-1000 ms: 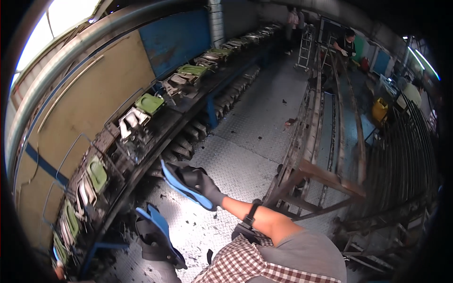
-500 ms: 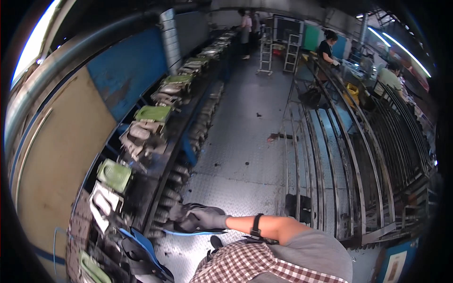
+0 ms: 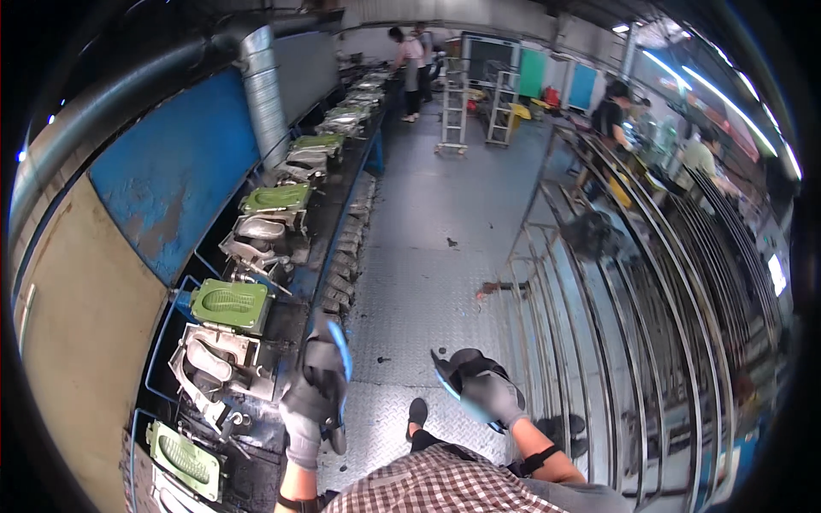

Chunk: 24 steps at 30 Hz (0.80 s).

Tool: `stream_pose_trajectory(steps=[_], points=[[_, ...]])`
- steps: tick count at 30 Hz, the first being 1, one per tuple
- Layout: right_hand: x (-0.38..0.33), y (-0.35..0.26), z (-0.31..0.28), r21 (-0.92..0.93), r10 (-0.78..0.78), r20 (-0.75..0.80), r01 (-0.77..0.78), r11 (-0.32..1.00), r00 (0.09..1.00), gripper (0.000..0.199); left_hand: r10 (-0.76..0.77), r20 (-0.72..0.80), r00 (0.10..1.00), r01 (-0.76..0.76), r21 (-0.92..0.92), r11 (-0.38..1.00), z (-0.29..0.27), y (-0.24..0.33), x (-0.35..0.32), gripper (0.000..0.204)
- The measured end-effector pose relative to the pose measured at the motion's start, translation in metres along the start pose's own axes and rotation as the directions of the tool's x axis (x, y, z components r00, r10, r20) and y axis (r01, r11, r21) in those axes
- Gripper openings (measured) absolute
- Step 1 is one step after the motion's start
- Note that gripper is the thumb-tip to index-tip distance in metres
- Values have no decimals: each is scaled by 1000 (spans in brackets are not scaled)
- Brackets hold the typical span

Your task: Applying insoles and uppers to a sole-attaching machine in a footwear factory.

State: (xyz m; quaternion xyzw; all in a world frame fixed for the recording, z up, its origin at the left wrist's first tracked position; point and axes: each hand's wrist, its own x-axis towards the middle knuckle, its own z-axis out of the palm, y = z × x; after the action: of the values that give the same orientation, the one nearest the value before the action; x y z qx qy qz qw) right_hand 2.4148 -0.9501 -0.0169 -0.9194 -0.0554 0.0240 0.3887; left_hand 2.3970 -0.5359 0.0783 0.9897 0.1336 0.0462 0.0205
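Gripping blue soles (image 3: 340, 352) — floor (image 3: 436, 256) open ahead.

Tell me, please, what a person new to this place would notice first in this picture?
First the two gloved hands low in the middle: the left hand and the right hand each hold a dark shoe sole with a blue edge. Next, the row of green moulds along the bench on the left, under a blue wall panel. On the right stand long curved metal racks.

Green moulds (image 3: 229, 303), blue wall panel (image 3: 171, 171), grey gloves (image 3: 492, 398), checked shirt (image 3: 445, 483).
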Motion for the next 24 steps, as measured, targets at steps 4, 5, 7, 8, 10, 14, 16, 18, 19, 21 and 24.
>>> stream_pose_trajectory(steps=[4,5,7,8,10,14,16,18,19,21,24], points=[[125,8,-10,40,103,-66,-100,994,992,31,-90,-8,996,11,-978,208,34,34,125,22],[157,9,-12,49,90,-83,-86,995,993,33,-84,67,994,78,-988,135,32,42,138,24],[228,7,-3,-74,88,-68,-93,993,994,39,-64,30,997,28,-999,-31,81,30,196,32],[267,6,5,-69,66,-47,-70,995,997,50,-112,70,991,30,-946,-323,96,31,219,33],[345,-1,18,-67,94,13,-93,993,995,56,-138,61,988,36,-983,-179,82,45,270,36],[492,-38,48,6,-149,83,149,989,985,50,-244,-69,967,-87,-994,-62,128,21,368,36],[563,-52,59,37,-253,58,251,967,966,45,-233,-45,972,-68,-994,-90,102,41,425,29],[627,-61,83,296,-208,128,163,941,970,40,-371,-88,925,-195,-946,-261,137,22,480,24],[665,-52,88,509,-115,178,9,860,977,36,-351,7,936,24,-999,43,86,57,516,23],[729,-99,88,363,-288,104,233,902,952,31,-422,-24,906,-248,-839,-484,120,33,573,24],[817,-131,86,437,-283,169,185,880,944,20,-501,-60,863,-266,-898,-351,136,37,657,32]])
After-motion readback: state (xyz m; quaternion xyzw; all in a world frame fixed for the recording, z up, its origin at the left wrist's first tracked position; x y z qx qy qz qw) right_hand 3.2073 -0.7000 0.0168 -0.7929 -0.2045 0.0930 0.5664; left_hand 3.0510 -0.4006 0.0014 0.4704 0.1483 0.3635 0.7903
